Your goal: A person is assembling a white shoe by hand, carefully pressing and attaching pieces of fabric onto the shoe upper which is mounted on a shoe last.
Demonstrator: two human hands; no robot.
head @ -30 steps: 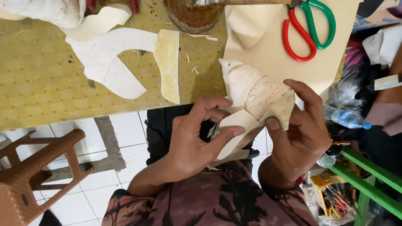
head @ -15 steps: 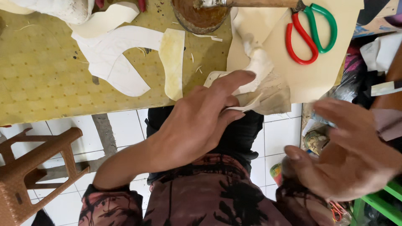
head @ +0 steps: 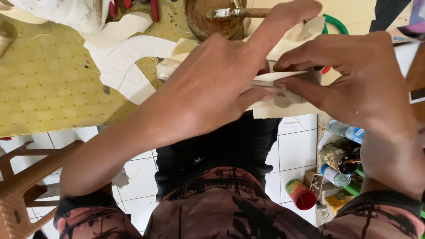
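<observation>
**Pinching a cream sheet at the table's edge**

Pressing down from both sides, the person's two hands meet over a thin cream-coloured sheet piece (head: 283, 79) at the near edge of the yellow-green worktable (head: 48, 88). The left hand (head: 212, 84) lies spread across it, forefinger stretched forward towards the glue bowl, thumb tucked under the sheet's edge. The right hand (head: 354, 84) is closed in a pinch, thumb and fingertips clamped on the folded edge of the same piece. So both hands grip that one piece, which sits half over the table edge, above the person's lap.

What could go wrong, as I judge it: the brown glue bowl (head: 212, 17) with its brush (head: 230, 12) stands just beyond the left forefinger, and a push forward could smear or tip it. The piece is thin, so an uneven pinch might crease it off line. Red and green scissors (head: 330, 31) lie partly hidden under the hands, near enough to snag. White cut-out patterns (head: 124, 66) lie to the left, well clear.
</observation>
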